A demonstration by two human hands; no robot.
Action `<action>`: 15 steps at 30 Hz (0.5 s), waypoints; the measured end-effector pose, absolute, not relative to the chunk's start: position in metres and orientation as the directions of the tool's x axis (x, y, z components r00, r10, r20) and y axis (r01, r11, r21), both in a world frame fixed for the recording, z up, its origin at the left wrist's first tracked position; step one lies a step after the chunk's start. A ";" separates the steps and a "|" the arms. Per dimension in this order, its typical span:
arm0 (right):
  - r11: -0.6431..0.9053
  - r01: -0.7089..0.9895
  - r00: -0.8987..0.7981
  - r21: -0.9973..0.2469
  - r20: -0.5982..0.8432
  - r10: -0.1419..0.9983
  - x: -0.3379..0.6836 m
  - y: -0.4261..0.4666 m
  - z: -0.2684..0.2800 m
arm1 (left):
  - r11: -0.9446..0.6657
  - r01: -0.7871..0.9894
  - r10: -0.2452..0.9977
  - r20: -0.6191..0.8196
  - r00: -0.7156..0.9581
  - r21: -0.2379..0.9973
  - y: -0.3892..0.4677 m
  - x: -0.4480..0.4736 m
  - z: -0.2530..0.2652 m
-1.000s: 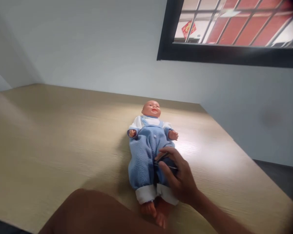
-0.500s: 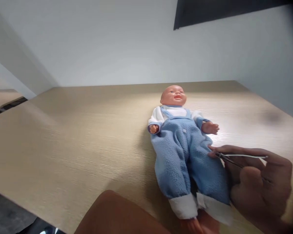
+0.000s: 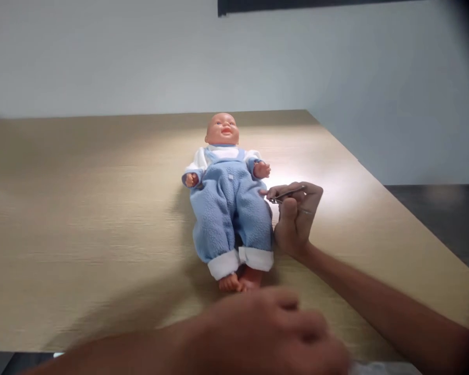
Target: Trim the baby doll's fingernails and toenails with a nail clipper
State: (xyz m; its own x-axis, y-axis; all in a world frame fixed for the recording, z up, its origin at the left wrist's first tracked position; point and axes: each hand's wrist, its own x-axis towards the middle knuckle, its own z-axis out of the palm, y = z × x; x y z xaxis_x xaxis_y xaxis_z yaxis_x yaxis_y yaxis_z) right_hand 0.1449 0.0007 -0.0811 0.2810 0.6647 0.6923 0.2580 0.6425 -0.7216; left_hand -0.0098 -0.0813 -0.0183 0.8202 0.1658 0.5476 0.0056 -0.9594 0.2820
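Note:
A baby doll (image 3: 230, 187) in blue fleece dungarees and a white top lies on its back, head toward the wall. Beside its leg, on the right, is my right hand (image 3: 297, 219), closed around a small metal nail clipper (image 3: 291, 195) with its lever raised. One of that hand's fingertips comes up against the doll's trouser leg or very near it. My left hand (image 3: 269, 338) is low in front, below the doll's bare feet. It is blurred; the knuckles look bent and the fingertips are hidden, so whether it holds anything does not show.
A light wooden table (image 3: 82, 208) carries the doll, its right edge running off diagonally. Behind it stands a pale wall (image 3: 140, 57) with a dark strip (image 3: 316, 6) at the top. Something whitish and blurred (image 3: 385, 369) shows at the bottom edge.
The view has shifted, so the doll appears smaller and further left. My left hand and forearm have swung to the right below the feet. My right hand still grips the nail clipper beside the doll.

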 end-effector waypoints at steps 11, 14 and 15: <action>0.729 0.323 0.121 -0.603 0.791 0.600 0.141 -0.015 -0.080 | -0.867 0.467 0.498 0.352 0.792 0.176 -0.036 -0.099 -0.037; 0.766 0.284 0.036 -0.577 0.804 0.593 0.140 -0.020 -0.080 | -0.903 0.427 0.412 0.398 0.820 0.055 -0.021 -0.095 -0.055; 0.775 0.266 0.008 -0.573 0.805 0.593 0.139 -0.022 -0.081 | -0.916 0.398 0.377 0.413 0.829 0.036 -0.015 -0.094 -0.058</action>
State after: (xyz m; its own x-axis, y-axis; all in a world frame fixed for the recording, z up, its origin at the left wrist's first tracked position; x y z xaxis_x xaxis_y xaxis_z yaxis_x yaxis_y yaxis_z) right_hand 0.1393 -0.0225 -0.0808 0.0085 0.5928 0.8053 0.2663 0.7749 -0.5732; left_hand -0.0939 -0.0149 -0.0580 0.8291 0.3767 0.4132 0.3984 -0.9165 0.0360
